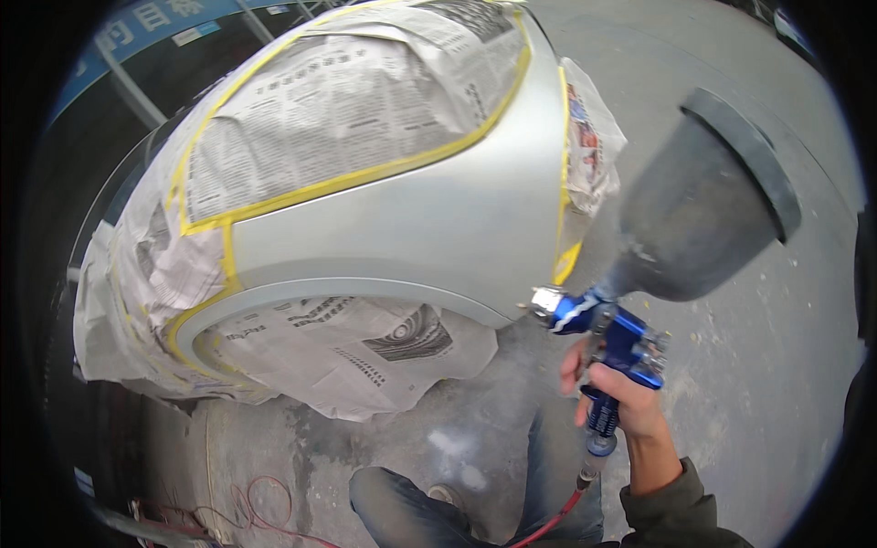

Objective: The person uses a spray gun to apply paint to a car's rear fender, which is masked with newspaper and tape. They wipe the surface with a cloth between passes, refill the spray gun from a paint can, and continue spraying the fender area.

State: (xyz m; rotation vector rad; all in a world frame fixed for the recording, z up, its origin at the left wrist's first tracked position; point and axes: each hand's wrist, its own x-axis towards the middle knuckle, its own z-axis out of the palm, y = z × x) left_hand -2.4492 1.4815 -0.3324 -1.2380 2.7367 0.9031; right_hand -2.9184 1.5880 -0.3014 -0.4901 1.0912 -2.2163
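My right hand (630,398) is wrapped round the grip of a blue spray gun (625,345), fingers at its trigger. A large grey paint cup (699,205) sits tilted on top of the gun. The silver nozzle (546,302) points left at a car's silver quarter panel (393,219), close to its lower rear corner but apart from it. Newspaper (347,119) edged with yellow masking tape (356,184) covers the window area above the panel. More newspaper (365,356) covers the wheel below the arch. My left hand is out of view.
A red air hose (553,521) runs down from the gun's grip, and a thin red hose (265,511) loops on the grey concrete floor (311,457) at lower left. My bent knee (388,498) is below the wheel arch. Crumpled paper (589,142) hangs at the car's rear edge.
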